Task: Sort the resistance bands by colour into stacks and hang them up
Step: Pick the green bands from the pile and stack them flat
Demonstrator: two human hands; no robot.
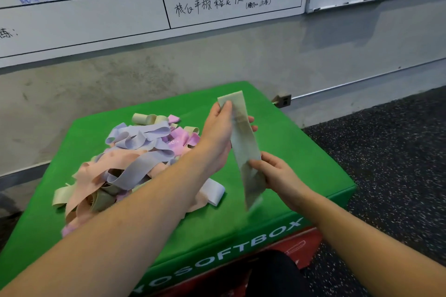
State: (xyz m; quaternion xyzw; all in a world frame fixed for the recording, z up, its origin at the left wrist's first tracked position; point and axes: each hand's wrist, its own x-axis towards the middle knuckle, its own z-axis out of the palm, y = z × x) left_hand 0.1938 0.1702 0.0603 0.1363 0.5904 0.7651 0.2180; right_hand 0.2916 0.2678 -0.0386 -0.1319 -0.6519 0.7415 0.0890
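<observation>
1. Green soft box (301,152): it carries all the work. Its right half is bare green cloth, the likeliest ground for a first stack. Risk: the top looks cushioned and the near right edge is close under the hands, so a band laid carelessly there could slide off onto the dark speckled floor (398,164).

2. Whiteboards (84,19) on the concrete wall behind the box, handwritten. No hook or rail for hanging shows anywhere in view, so I cannot tell where the stacks will go up.

3. Unsorted pile (125,164) on the left half of the box: lilac, peach, pink and pale green loops tangled through one another. Risk: pulling one loop may drag its neighbours along and spill them over the left or near edge. The left forearm crosses directly above the pile's near side and hides part of it.

4. Pale green band (243,142), the piece in hand, held above the box, stretched flat and tilted between both hands. Risk: it looks springy; if either end slips it could snap back or fall on the heap and get lost among the other green loops.

5. Left hand (217,132): thumb and fingers clamped on the band's upper end.

6. Right hand (275,173): thumb and fingers pinched together on the lower part; the tail below hangs loose and blurred.

7. White band (214,190) lies flat just beside the pile, under the left wrist, apart from the held band. Colours this pale could be mis-sorted.
</observation>
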